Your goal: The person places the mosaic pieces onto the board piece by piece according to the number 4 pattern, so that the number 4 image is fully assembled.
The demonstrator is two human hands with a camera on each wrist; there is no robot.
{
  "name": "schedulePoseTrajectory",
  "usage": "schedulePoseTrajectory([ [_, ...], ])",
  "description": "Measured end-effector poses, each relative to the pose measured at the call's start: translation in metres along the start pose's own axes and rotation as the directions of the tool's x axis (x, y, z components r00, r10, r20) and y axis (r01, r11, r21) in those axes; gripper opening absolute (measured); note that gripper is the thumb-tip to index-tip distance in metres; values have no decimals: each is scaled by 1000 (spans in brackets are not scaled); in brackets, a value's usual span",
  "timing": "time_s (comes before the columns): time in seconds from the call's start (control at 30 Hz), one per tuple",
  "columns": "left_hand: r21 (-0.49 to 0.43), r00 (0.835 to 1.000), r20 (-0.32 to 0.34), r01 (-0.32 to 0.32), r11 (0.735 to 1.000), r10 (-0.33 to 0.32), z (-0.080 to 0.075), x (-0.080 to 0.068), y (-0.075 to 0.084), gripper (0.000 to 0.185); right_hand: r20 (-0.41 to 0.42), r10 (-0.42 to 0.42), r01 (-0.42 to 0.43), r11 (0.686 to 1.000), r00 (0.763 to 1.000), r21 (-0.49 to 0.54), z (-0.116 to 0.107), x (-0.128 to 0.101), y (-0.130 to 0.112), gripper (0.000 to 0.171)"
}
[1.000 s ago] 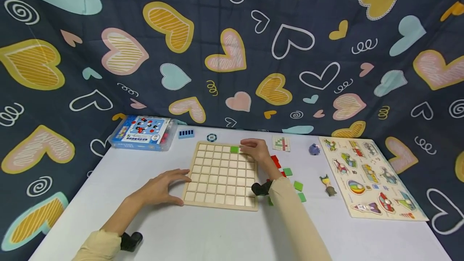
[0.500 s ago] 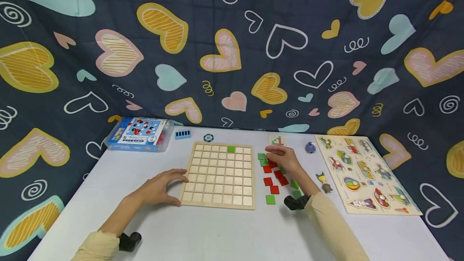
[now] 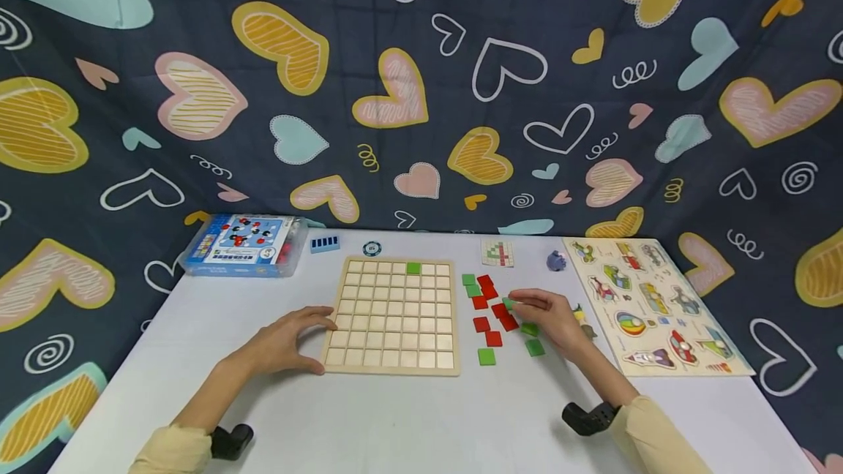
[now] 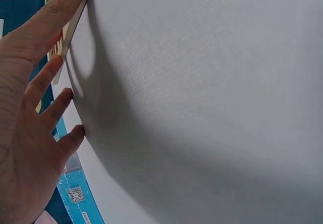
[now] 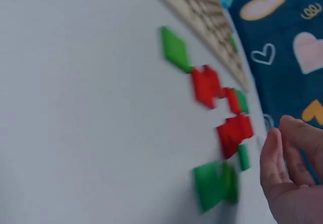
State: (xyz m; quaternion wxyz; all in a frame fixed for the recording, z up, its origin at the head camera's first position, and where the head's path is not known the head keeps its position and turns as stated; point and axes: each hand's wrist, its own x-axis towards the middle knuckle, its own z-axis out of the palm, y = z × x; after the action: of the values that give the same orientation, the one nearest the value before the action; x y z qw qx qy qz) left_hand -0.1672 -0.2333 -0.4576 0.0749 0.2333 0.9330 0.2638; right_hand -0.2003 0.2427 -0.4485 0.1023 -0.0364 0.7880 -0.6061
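White table (image 3: 395, 415): pale gridded wooden board (image 3: 394, 317), one green tile (image 3: 413, 268).

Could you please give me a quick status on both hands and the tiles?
Left hand flat, steadying the wooden grid board. Right hand over the loose tiles, fingers at a green tile. One green tile in the board. Nothing obstructing.

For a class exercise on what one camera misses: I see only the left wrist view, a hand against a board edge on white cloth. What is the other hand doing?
Observer: The right hand is over the loose red and green tiles to the right of the board, with its fingertips at one green piece. Whether it grips the piece isn't clear.
Operator: Is anything in the board?
Observer: One placed green tile, in the far row. The other cells are bare.
Operator: And beyond the tiles?
Observer: A picture peg puzzle lies farther right.
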Motion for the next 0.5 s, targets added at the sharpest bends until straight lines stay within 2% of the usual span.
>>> schedulePoseTrajectory([
  [0.17,-3,1000,2,-3,1000,3,-1,1,-1,67,-67,-78,72,994,995,-88,-4,-26,13,30],
  [0.27,-5,1000,2,-5,1000,5,-1,1,-2,67,-124,-158,140,980,980,-141,-7,-41,21,27],
  [0.4,-3,1000,2,-8,1000,8,0,1,-3,67,-195,-213,184,971,957,-155,-10,-54,30,24],
  [0.5,-3,1000,4,-7,1000,7,0,2,-3,66,-216,-212,184,973,953,-141,-11,-60,35,25],
])
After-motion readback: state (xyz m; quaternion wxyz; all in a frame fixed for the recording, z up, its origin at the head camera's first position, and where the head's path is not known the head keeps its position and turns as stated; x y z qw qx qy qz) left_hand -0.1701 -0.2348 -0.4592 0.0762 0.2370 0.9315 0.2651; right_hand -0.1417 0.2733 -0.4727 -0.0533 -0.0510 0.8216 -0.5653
